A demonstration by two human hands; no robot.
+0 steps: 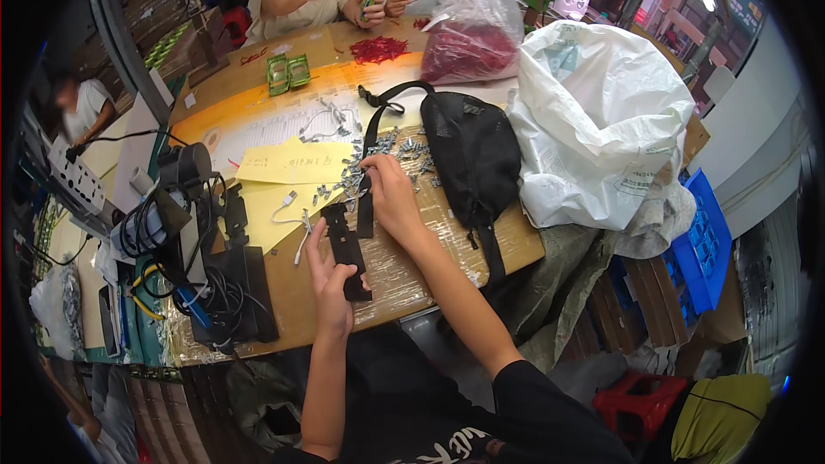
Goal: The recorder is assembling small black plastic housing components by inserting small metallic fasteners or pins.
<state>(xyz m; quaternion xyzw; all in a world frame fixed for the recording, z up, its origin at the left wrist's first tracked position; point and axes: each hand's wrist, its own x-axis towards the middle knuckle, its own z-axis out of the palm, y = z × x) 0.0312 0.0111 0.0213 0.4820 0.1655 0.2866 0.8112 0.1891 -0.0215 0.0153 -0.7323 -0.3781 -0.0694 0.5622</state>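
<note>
My left hand [333, 285] is closed on a flat black cut-out piece [346, 249] with notched edges, thumb across its lower part. Just to the right, my right hand [392, 193] reaches over the near edge of a pile of small silvery metal parts [411, 151]. Its fingertips are pinched together; what they hold, if anything, is too small to make out. A black strap [365, 216] runs beneath that hand, beside the cut-out piece. Left of the pile lie yellow paper sheets [292, 163] and a short white cable [290, 200].
A black bag [473, 155] and an open white sack [601, 129] stand to the right. Black devices with tangled cables [225, 292] crowd the left. Across the table, two people handle small things near red pieces [378, 50], green packages [288, 74] and a clear bag [471, 34].
</note>
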